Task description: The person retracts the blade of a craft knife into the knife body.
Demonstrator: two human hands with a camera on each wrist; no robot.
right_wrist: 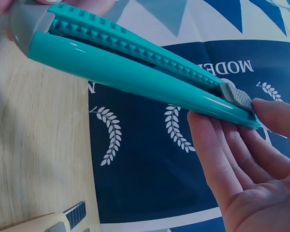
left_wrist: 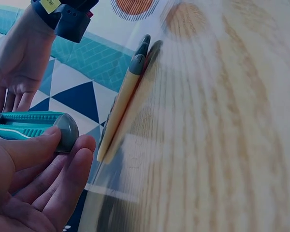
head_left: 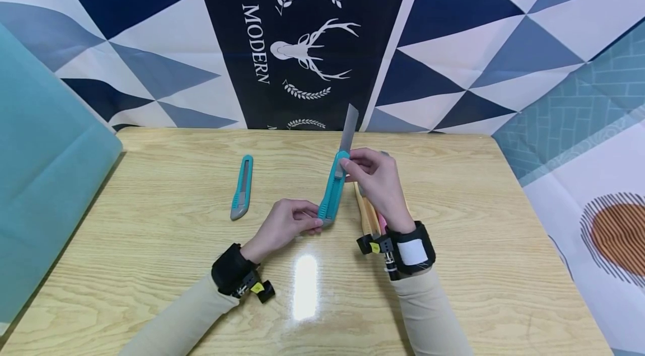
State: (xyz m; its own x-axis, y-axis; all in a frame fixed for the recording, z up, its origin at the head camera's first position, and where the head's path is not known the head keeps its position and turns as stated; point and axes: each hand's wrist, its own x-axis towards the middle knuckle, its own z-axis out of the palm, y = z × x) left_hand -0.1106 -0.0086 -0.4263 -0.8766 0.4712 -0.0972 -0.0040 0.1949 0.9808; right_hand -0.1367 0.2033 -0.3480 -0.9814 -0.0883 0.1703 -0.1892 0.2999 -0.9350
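One teal cutter, blade already way out, left hand and right hand both pinching it; other cutter untouched, probably retracted.

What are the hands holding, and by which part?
A teal plastic utility knife: left hand pinches its rounded grey end cap; right hand pinches the body's opposite end, at the ribbed grey slider.

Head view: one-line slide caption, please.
Left hand and right hand hold a teal utility knife, blade extended, over a wood-grain table; a second teal knife lies to the left.
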